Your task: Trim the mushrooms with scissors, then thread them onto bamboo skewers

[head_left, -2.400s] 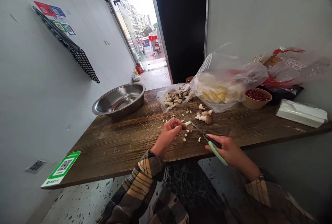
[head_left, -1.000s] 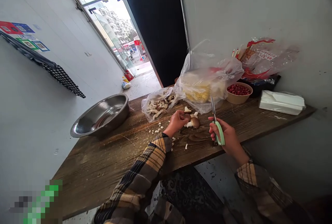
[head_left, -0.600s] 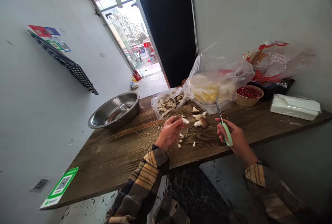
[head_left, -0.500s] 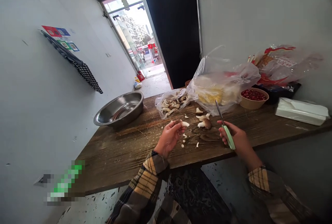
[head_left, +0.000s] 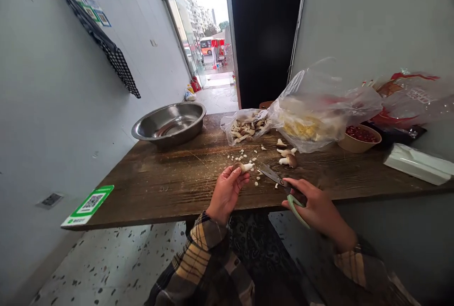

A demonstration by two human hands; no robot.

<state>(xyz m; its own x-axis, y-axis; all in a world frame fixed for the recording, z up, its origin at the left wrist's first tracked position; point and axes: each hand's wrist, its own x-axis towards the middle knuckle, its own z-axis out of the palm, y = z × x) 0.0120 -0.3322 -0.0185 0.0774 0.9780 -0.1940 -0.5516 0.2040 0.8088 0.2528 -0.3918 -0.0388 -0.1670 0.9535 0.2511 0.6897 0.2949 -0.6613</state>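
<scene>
Head view: brown-capped, white-stemmed mushroom (head_left: 247, 167) pinched in left hand (head_left: 226, 192) above dark wooden tabletop (head_left: 159, 183); green-handled metal scissors (head_left: 272, 175) clasped in right hand (head_left: 314, 204), just beside. Grip best kept back from the cut.

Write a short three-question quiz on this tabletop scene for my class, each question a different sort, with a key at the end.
1. Multiple choice: What does the right hand hold?
A) a peeler
B) scissors
C) a spoon

2. True or false: The mushroom in the left hand has its white stem facing the scissors.

3. Fill in the blank: As seen in the picture, the metal basin stands to the ____ of the clear bag of mushrooms.

Key: 1. B; 2. True; 3. left
</scene>
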